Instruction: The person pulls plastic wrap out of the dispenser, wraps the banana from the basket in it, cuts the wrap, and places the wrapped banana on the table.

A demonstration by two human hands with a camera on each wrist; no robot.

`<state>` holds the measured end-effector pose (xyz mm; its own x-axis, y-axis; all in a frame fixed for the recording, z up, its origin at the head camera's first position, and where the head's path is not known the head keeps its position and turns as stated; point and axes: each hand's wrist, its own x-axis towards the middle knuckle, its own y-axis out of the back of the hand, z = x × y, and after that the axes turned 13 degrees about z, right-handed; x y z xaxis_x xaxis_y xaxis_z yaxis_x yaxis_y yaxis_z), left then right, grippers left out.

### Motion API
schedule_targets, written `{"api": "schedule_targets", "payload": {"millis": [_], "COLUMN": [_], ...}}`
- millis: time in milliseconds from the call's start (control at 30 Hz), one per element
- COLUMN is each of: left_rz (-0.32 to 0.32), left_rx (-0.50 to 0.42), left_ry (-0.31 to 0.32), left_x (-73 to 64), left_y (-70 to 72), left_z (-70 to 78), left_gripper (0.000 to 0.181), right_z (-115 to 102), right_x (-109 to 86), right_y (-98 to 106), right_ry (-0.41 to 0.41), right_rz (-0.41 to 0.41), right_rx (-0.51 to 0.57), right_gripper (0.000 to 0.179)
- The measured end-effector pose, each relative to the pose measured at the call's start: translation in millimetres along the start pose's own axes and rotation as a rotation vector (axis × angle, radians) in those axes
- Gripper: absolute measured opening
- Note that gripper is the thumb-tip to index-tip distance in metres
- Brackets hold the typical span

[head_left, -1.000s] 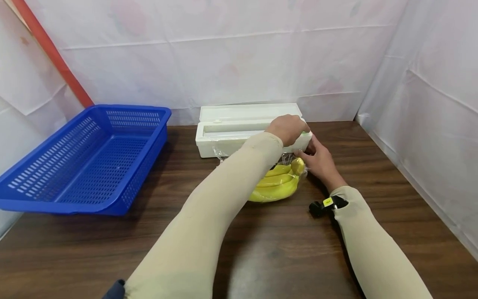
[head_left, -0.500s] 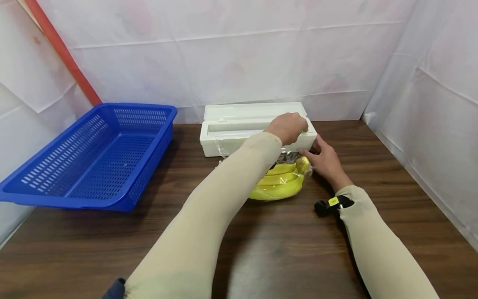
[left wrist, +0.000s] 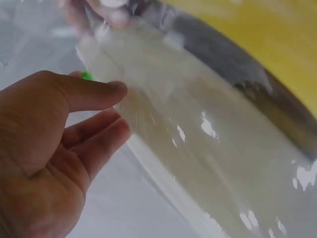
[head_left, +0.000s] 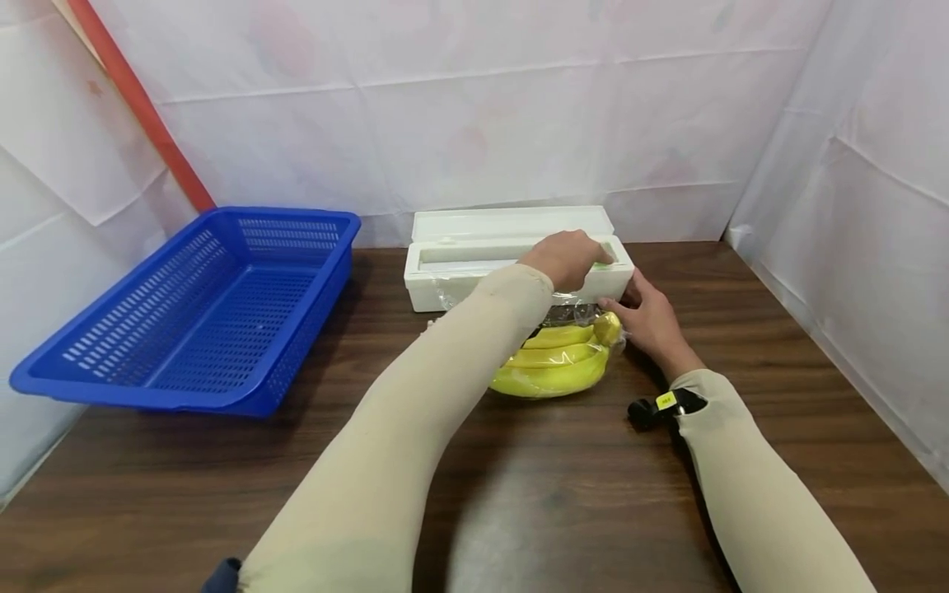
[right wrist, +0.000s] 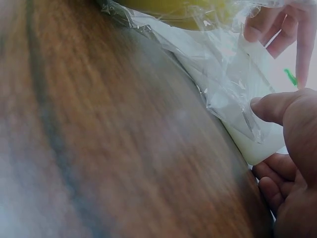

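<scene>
A white cling film dispenser box (head_left: pixel 424 294) lies at the back of the table, its lid (head_left: pixel 511 221) raised behind it. Clear film (right wrist: pixel 218 74) hangs over the front wall and runs to a bunch of yellow bananas (head_left: pixel 552 379), which it wraps. My left hand (head_left: pixel 567 259) is at the box's right part. Its thumb lies on the film-covered front and its fingers are behind the rim, pinching the front wall. Beside those fingers shows a small green piece (left wrist: pixel 86 75). My right hand (head_left: pixel 656 329) grips the right end corner, thumb in front.
To the left stands a blue plastic basket (head_left: pixel 185 402) with slotted walls. White patterned sheeting (head_left: pixel 474 123) closes off the back and sides of the wooden table (head_left: pixel 563 494). A red strip (head_left: pixel 148 115) slants down at the back left.
The head view has shifted slightly, so everything appears a little farther right. Relative to the box, my left hand sits slightly farther left. My right hand stays on the box's right end.
</scene>
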<state>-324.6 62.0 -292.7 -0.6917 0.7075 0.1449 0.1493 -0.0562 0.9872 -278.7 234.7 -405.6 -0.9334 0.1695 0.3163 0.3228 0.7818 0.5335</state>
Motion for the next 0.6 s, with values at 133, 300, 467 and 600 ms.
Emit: {"api": "schedule_targets", "payload": {"millis": [133,300,467,600], "left_rz": [-0.045,-0.076,-0.049,-0.05], "left_rx": [0.069,0.26,0.462,0.504], "left_ry": [-0.003,0.01,-0.046,-0.088], "left_x": [-2.0,-4.2,-4.2,-4.8], "left_y": [4.0,4.1,0.3,-4.0], "left_z": [6.5,17.5,20.8,15.4], "left_gripper": [0.058,0.061,0.063,0.064], "right_z": [2.6,5.7,8.8,10.4], "right_x": [-1.3,-2.7,-2.2,-1.8], "right_y": [4.6,9.6,11.7,5.6], "right_ry": [-0.014,-0.016,-0.015,-0.009], "right_rz": [0.002,0.003,0.029,0.031], "right_rx": [-0.008,-0.01,-0.019,-0.014], "right_gripper": [0.076,0.077,0.077,0.075]}}
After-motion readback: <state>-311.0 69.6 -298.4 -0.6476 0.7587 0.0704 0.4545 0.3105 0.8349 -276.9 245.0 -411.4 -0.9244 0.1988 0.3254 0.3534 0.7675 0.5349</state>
